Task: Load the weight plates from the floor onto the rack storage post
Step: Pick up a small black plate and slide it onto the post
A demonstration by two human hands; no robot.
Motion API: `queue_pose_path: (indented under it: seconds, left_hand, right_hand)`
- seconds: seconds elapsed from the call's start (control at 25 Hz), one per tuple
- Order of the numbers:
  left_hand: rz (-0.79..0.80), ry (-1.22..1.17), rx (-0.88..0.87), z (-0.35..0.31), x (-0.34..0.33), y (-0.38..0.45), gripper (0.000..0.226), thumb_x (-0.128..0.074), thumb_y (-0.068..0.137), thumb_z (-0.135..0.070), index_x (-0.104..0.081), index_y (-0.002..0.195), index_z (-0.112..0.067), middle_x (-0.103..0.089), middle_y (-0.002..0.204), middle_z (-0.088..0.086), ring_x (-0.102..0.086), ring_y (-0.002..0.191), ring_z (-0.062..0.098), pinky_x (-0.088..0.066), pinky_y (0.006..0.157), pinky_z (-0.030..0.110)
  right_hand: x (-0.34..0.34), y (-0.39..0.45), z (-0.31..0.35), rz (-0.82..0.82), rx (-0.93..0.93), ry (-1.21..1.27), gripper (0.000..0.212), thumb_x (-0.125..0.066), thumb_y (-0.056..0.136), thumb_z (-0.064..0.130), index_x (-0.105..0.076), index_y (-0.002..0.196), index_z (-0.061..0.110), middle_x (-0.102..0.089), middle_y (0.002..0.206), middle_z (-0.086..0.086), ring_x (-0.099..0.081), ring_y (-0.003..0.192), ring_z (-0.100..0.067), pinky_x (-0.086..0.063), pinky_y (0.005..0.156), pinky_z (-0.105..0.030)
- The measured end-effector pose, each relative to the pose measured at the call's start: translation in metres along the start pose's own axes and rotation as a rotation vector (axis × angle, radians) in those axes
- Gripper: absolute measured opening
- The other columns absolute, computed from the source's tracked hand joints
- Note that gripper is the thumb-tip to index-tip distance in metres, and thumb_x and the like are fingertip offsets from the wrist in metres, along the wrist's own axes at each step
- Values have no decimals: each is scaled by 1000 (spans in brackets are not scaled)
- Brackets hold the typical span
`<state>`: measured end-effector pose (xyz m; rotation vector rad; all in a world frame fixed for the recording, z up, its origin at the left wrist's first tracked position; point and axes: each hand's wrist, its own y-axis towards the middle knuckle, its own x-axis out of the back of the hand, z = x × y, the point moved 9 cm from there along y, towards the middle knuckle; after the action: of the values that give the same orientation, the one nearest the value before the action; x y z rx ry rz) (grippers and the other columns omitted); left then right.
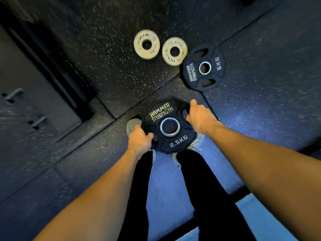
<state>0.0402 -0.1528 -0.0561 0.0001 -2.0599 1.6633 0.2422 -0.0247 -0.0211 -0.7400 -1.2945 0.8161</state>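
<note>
Both hands are on it: the left hand [139, 139] curls over the near-left rim of the 2.5KG plate [169, 125], and the right hand [199, 119] wraps the far-right edge, fingers tucked into a grip slot, thumb up over the rim. The plate sits face-up and roughly level between them, above the person's grey shoes [132, 126], so it looks clear of the floor [104, 70].

To do this step well, I'd keep that 2-handed hold even, keep the steel-ringed centre hole in sight, and turn the plate upright only when the post is lined up. No storage post is clearly in view; the dark frame [52, 66] at left is too blurred to read.

Left on the floor: 1 black 5KG plate [203, 67], touching or just beside 1 of the 2 white plates [174, 51], the other white plate [146, 44] close by. The surface is dark speckled rubber tiling with visible seams, under dim bluish light.
</note>
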Motion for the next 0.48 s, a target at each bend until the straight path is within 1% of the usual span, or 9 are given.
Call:
queue_pose_path:
  seconds: [0.08, 0.16, 0.28, 0.36, 0.4, 0.48]
  left_hand:
    - [5, -42, -20, -14, 41, -67, 41, -64, 85, -21, -46, 120, -10, -59, 111, 12, -65, 87, 30, -61, 63, 44]
    - [18, -10, -74, -27, 80, -129, 45, -63, 87, -22, -44, 126, -11, -59, 110, 11, -65, 85, 29, -60, 55, 41]
    - [32, 14, -144, -44, 137, -221, 46, -62, 84, -18, -42, 126, -11, -59, 114, 14, -67, 85, 33, -60, 52, 43]
    - [31, 28, -200, -49, 168, -272, 42, -58, 86, -14, -41, 123, -9, -55, 116, 15, -65, 87, 33, -58, 46, 35]
    - [30, 36, -226, -49, 180, -294, 40, -56, 89, -16, -40, 124, -9, -53, 119, 16, -64, 90, 33, -56, 46, 33]
    - [-1, 39, -254, -44, 197, -325, 41, -53, 93, -21, -38, 129, -10, -54, 122, 17, -63, 97, 34, -56, 53, 35]
  right_hand:
    - [34, -63, 13, 1, -14, 78, 27, -45, 97, 14, -34, 118, 2, -57, 111, -26, -55, 95, -42, -36, 67, -40]
    - [62, -124, 26, -11, -27, 144, 30, -45, 97, 17, -33, 120, 2, -56, 112, -25, -54, 95, -41, -36, 68, -41]
    - [99, -211, 42, -42, -38, 270, 34, -46, 97, 22, -36, 121, 1, -53, 119, -26, -53, 105, -44, -39, 73, -43]
    - [115, -261, 54, -63, -1, 298, 37, -46, 98, 25, -40, 122, -2, -53, 121, -26, -53, 107, -44, -37, 73, -40]
    - [120, -283, 60, -84, 21, 305, 37, -45, 98, 26, -43, 120, -3, -54, 119, -25, -54, 105, -43, -37, 72, -38]
    - [128, -312, 69, -145, 56, 355, 33, -45, 95, 28, -48, 111, 0, -58, 107, -22, -56, 95, -41, -37, 68, -37]
